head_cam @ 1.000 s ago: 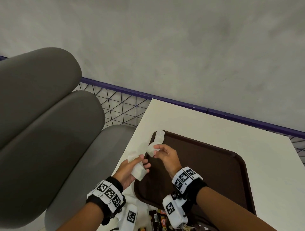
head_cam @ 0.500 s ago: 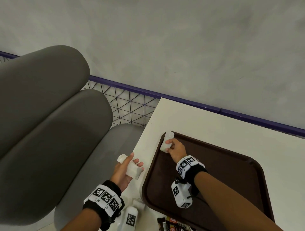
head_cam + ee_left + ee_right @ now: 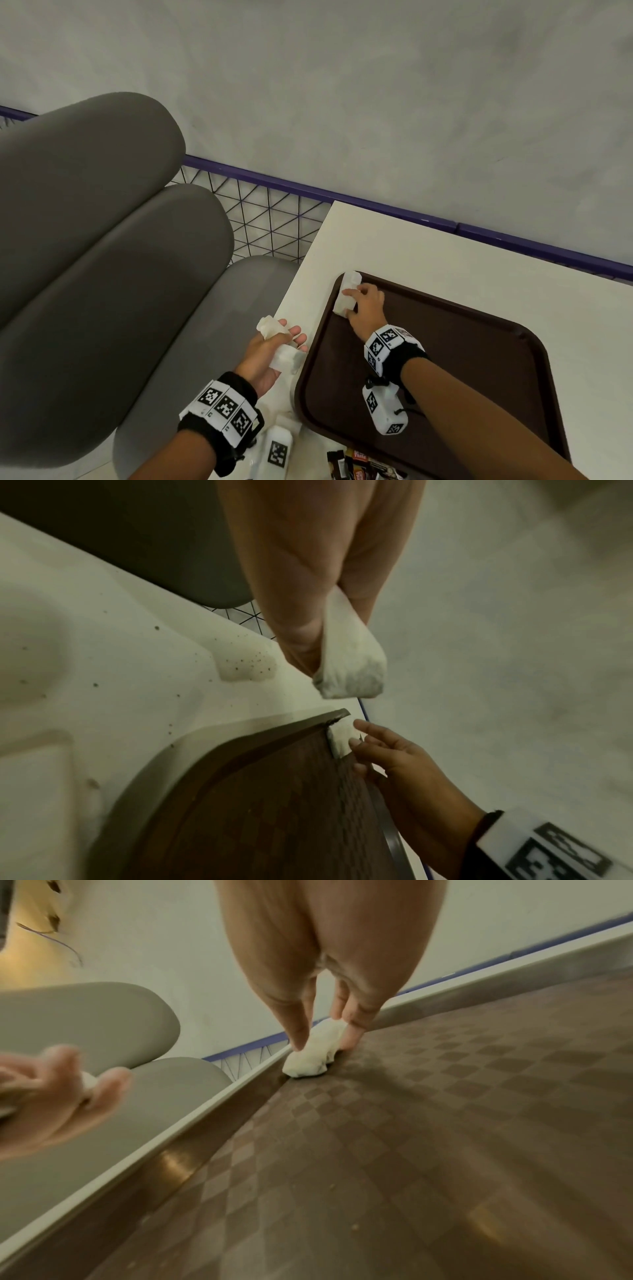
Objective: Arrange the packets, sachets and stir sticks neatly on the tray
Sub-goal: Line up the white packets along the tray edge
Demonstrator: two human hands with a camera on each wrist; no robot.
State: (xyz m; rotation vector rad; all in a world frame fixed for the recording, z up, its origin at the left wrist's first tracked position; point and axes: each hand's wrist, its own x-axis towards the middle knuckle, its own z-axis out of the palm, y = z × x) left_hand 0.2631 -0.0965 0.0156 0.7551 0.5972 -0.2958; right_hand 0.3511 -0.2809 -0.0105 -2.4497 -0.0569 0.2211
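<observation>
A brown tray (image 3: pixel 445 342) lies on the white table (image 3: pixel 428 246). My right hand (image 3: pixel 352 303) pinches a white sachet (image 3: pixel 349 282) between thumb and fingers. The sachet rests in the tray's far left corner against the rim. The right wrist view shows this sachet (image 3: pixel 308 1064) lying on the tray floor (image 3: pixel 445 1123). My left hand (image 3: pixel 284 337) hovers over the table's left edge beside the tray and grips more white sachets (image 3: pixel 270 327). In the left wrist view one sachet (image 3: pixel 352 674) sticks out past its fingers.
Several dark and coloured packets (image 3: pixel 359 466) lie at the tray's near edge. A grey cushioned seat (image 3: pixel 102 257) fills the left side. A purple rail with wire mesh (image 3: pixel 274 212) runs behind the table under a grey wall.
My right hand took a white sachet away from my left hand and carried it to the tray's far left corner, where it now lies. My left hand stayed beside the tray.
</observation>
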